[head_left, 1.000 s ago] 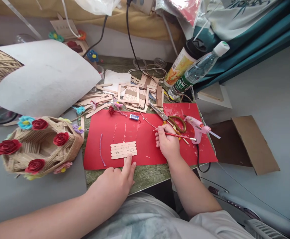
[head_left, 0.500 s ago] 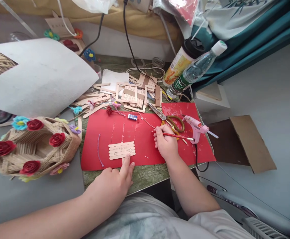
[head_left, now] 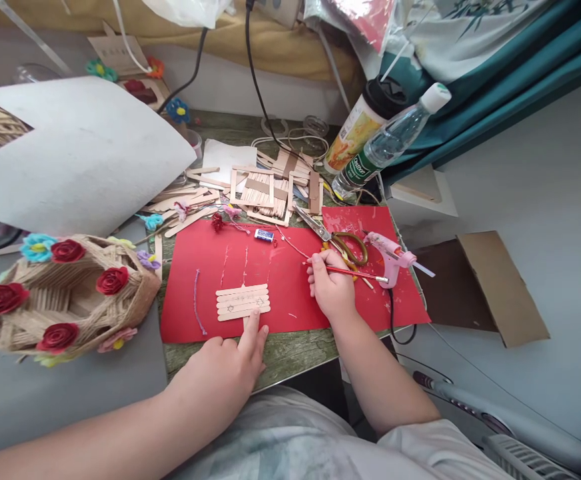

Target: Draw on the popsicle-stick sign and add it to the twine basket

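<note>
My left hand (head_left: pixel 228 363) rests at the table's front edge, index finger stretched out and its tip touching a small panel of craft sticks (head_left: pixel 242 303). Star-like pencil marks and faint writing show on the panel, which lies on a red sheet (head_left: pixel 295 287). A single stick pokes out below it, partly covered by the finger. Closed around a red pencil (head_left: pixel 353 271), my right hand (head_left: pixel 333 283) is over the sheet's right half. The pencil lies nearly level, its point leftward and its metal-banded end near a pink glue gun (head_left: pixel 388 257). Scissors (head_left: pixel 335 233) lie just beyond that hand.
A twine basket with red roses (head_left: pixel 73 293) stands left. Behind the sheet are piled craft sticks (head_left: pixel 265 190) and a small eraser (head_left: pixel 264 235). A water bottle (head_left: pixel 390 143) and lidded cup (head_left: pixel 363 123) stand back right. An open cardboard box (head_left: pixel 505 287) sits beyond the table's right edge.
The whole view has shifted very slightly. Both hands, the pencil and the stick panel keep the same places relative to one another.
</note>
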Demonstrator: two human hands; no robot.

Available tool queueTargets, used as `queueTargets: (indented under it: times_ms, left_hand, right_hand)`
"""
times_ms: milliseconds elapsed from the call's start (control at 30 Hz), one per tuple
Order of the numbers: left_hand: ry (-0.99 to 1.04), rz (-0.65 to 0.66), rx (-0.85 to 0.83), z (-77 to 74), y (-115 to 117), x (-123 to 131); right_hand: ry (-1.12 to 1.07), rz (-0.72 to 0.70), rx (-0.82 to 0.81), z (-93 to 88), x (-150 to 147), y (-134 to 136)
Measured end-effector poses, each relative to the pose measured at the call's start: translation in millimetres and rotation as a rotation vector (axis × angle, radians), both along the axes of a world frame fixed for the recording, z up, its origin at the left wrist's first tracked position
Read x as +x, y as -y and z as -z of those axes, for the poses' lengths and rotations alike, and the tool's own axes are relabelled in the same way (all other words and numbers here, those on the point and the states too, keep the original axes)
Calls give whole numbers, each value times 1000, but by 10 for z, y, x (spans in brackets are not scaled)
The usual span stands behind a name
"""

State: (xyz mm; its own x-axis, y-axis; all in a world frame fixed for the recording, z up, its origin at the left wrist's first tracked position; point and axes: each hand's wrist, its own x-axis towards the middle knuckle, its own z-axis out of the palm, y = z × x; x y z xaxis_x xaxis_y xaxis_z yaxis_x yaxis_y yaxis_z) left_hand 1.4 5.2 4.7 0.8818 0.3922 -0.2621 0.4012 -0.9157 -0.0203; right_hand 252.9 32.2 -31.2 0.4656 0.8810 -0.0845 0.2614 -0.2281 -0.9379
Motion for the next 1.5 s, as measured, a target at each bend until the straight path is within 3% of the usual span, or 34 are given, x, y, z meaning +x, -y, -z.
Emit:
queueTargets:
  times_ms: [400, 567, 733, 900, 1033, 1200, 1500]
  left_hand:
    - [-41, -16, -40, 2, -5, 7]
    - [-19, -18, -13, -29, 2, 1]
    - [41, -52, 18, -77, 4, -10]
    - [134, -79, 39, -111, -10, -26]
    - [189, -82, 47, -165, -6, -22]
    - [278, 5, 20, -204, 8, -11]
    - [390, 197, -43, -133, -46, 21]
  right_hand:
    - [-123, 18, 65, -14, 10, 21]
    - [-89, -120, 46, 17, 24, 12]
    - [83, -221, 86, -137, -9, 61]
    - [581, -481, 129, -387, -55, 318]
    - [810, -625, 55, -314, -90, 571]
    - [851, -729, 53, -188, -78, 623]
    - [803, -782, 113, -173, -7, 582]
